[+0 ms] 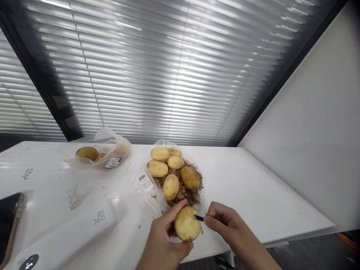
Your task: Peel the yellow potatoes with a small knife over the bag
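Note:
My left hand (168, 237) is closed around a potato (186, 225) near the front edge of the table. Much of this potato is pale and bare, with brownish skin left in patches. A small dark blade-like tool (199, 218) sits pinched in my right hand (225, 224), its tip against the potato's right side; its handle is hidden by my fingers. Just beyond my hands, several peeled potatoes (157, 168) and a browner potato (190, 177) lie on a heap of peelings (185, 193), spread over a clear plastic bag (140, 189) with a barcode label.
At the back left, a plastic bag (120, 148) holds brown potatoes (87, 153). A white power bank (70, 232) and a phone (9, 225) lie on the white table (253, 187) at the left. Window blinds (157, 75) rise behind; a wall (315, 131) stands right.

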Demonstrator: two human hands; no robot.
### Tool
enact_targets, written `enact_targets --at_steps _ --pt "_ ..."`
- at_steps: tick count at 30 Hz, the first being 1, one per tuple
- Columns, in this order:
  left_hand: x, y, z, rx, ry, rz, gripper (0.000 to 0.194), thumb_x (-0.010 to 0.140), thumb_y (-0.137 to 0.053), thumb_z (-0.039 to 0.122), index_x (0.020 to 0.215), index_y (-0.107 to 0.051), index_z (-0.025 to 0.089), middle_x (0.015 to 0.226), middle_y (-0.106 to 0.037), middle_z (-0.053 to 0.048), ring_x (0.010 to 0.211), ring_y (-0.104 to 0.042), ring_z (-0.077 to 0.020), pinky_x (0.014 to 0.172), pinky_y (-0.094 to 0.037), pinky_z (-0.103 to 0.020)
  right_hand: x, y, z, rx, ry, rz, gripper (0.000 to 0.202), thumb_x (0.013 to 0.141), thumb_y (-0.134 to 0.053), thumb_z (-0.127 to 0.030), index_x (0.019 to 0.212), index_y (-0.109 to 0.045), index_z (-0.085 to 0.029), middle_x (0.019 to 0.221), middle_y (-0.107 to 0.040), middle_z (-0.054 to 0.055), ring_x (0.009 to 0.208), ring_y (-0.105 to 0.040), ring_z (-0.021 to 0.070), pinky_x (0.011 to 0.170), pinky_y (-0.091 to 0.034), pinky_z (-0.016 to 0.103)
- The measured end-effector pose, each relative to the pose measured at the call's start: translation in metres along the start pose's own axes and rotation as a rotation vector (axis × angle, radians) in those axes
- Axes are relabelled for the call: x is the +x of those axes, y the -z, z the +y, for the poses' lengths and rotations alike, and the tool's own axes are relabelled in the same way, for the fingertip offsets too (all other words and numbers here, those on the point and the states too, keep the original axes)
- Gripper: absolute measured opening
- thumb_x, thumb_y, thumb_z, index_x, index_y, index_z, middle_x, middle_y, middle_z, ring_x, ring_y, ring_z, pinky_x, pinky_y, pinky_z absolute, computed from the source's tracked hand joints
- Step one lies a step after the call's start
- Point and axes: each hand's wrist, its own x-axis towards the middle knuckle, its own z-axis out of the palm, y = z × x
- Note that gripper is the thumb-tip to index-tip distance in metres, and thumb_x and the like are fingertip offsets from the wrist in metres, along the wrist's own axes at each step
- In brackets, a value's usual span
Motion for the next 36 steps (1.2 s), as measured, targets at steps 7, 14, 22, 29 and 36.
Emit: enact_targets --at_steps 7,14,22,29,36 --pt "0.000 0.000 -0.006 -0.017 -0.018 -0.012 0.080 0.059 -0.063 0.009 0.139 -0.057 0.014 0.124 -0.073 -0.009 0.104 -0.069 -0.0247 0.091 -0.053 -0.032 -0.003 -0.002 0.005 -0.030 -0.002 0.044 0.032 0.078 -0.064 -0.043 0.062 -0.049 -0.020 0.058 -0.042 -0.005 0.059 -0.038 0.0111 0.058 -0.027 0.024" --pt "0.000 -0.001 -0.005 -0.028 0.011 -0.008 0.083 0.058 -0.063 0.009 0.140 -0.055 0.013 0.126 -0.072 -0.010 0.104 -0.069 -0.0249 0.089 -0.053 -0.032 -0.007 -0.002 0.005 -0.062 -0.009 0.077 0.034 0.080 -0.064 -0.045 0.062 -0.048 -0.020 0.058 -0.041 -0.005 0.058 -0.036 0.0109 0.056 -0.027 0.024" --pt "-0.001 -0.001 -0.004 -0.031 -0.008 -0.004 0.081 0.058 -0.063 0.010 0.139 -0.057 0.012 0.125 -0.072 -0.010 0.105 -0.068 -0.0249 0.091 -0.052 -0.032 -0.005 -0.008 -0.008 -0.054 -0.042 0.009 0.041 0.075 -0.063 -0.053 0.061 -0.042 -0.022 0.057 -0.035 -0.006 0.057 -0.030 0.0105 0.055 -0.025 0.025" --pt "-0.002 -0.001 0.000 -0.016 0.009 -0.001 0.082 0.059 -0.064 0.011 0.141 -0.055 0.012 0.126 -0.072 -0.011 0.104 -0.068 -0.0253 0.089 -0.053 -0.032 -0.009 -0.009 -0.006 -0.042 -0.058 0.042 0.042 0.073 -0.065 -0.056 0.061 -0.043 -0.021 0.058 -0.036 -0.006 0.057 -0.031 0.0105 0.055 -0.026 0.024" --pt "-0.001 -0.002 -0.001 -0.023 0.019 0.027 0.083 0.059 -0.065 0.013 0.141 -0.055 0.010 0.129 -0.070 -0.013 0.105 -0.068 -0.0260 0.091 -0.053 -0.033 -0.009 -0.016 0.000 0.021 -0.051 0.074 0.044 0.075 -0.066 -0.056 0.063 -0.045 -0.020 0.060 -0.037 -0.005 0.059 -0.032 0.0098 0.056 -0.028 0.023"
